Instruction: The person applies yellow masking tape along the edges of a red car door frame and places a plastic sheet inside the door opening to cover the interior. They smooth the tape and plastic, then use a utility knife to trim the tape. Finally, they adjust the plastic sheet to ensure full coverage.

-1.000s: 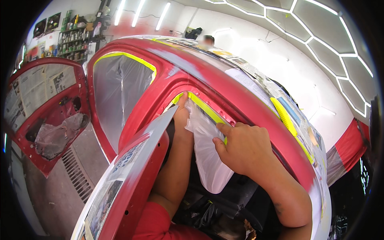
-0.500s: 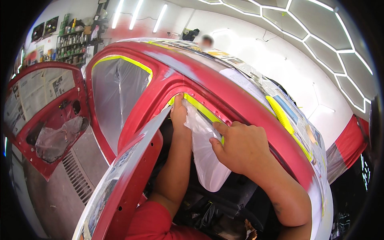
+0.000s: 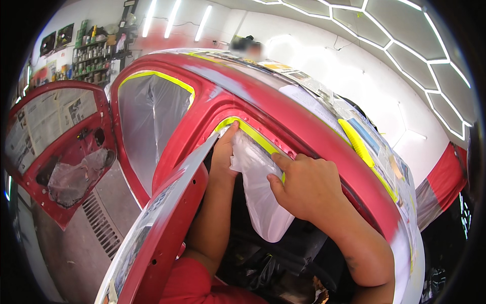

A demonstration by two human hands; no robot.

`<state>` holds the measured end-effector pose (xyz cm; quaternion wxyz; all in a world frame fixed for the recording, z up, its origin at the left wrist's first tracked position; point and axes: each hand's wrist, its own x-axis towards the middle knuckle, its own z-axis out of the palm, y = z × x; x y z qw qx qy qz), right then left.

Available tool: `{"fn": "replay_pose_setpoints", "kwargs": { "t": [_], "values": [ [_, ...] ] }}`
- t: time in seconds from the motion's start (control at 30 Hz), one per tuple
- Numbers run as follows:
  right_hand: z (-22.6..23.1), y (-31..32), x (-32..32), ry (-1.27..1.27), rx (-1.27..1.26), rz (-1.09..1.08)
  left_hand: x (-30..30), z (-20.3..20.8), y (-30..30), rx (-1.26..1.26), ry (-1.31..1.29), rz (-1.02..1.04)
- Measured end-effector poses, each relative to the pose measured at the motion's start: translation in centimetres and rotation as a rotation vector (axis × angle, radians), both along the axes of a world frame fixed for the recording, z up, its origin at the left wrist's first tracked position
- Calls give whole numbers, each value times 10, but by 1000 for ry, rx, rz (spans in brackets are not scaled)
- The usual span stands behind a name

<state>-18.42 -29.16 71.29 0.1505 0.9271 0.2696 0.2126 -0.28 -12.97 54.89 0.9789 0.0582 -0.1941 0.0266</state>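
A strip of yellow masking tape [image 3: 257, 139] runs along the upper edge of a red car's door opening, with whitish masking film [image 3: 263, 202] hanging below it in loose folds. My left hand [image 3: 224, 152] reaches up to the tape's corner; one digit presses on the tape while the other fingers are partly hidden by the film's edge. Farther right along the strip, my right hand [image 3: 311, 185] has its index finger on the tape and its thumb just below, closed at the film's upper edge, other fingers curled.
An open door [image 3: 167, 223] stands close beside my left arm. Film covers another window [image 3: 152, 109], edged in yellow tape. Another open red door [image 3: 61, 152] is at far left. Newspaper [image 3: 324, 93] and a yellow ribbed object [image 3: 356, 143] lie on the roof. Behind it, a blurred person shows.
My left hand has slid slightly down and its digit now lies on the tape a little right of the corner. My right hand stays nearly in place.
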Motion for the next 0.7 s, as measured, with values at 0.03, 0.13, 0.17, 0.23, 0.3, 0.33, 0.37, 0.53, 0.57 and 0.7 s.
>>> {"fn": "replay_pose_setpoints", "kwargs": {
  "t": [0.03,0.13,0.17,0.23,0.3,0.33,0.37,0.53,0.57,0.7],
  "values": [
    [0,1,1,-3,4,-8,5,-2,3,4,-13,-19],
    [-2,-1,3,-2,2,-32,6,3,-1,-27,11,-27],
    [-2,-1,3,-2,-2,-33,9,3,-1,-24,42,-4],
    [-3,-3,5,-14,-13,-31,15,4,-3,-18,105,42],
    [-3,-2,4,-17,-20,-33,23,1,-4,-10,114,66],
    [-3,-1,4,-13,-21,-38,26,0,-5,-6,118,78],
    [-2,-1,4,-9,-21,-45,28,0,-7,-5,132,113],
    [-2,-4,4,-4,-12,-65,21,10,-15,-65,203,173],
    [-3,-3,5,-3,-13,-69,21,9,-15,-52,206,212],
    [-2,-2,4,-5,-33,-88,23,7,-16,-26,201,296]
  ]
}}
